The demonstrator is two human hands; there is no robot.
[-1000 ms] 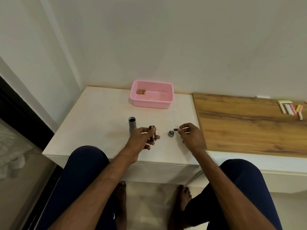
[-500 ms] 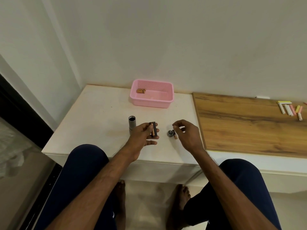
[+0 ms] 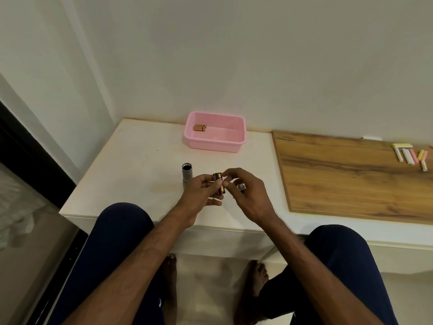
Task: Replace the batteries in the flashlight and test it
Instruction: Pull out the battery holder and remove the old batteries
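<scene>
White table [image 3: 131, 160]. Right hand [image 3: 246, 195] has brought its battery over; both hands now pinch the battery holder [image 3: 218, 186], left hand [image 3: 199, 195] gripping, probably loading.

Soft, even indoor light with a wide-angle bend at the edges.

The white wall [image 3: 234, 55] and pale table [image 3: 131, 160] are evenly lit, with no glare and only faint shadows under the pink basket [image 3: 214, 144] and the hands. The lower frame, around the knees and floor, is dimmer. Straight lines curve toward the borders, and the small things look soft and slightly blurred.
</scene>
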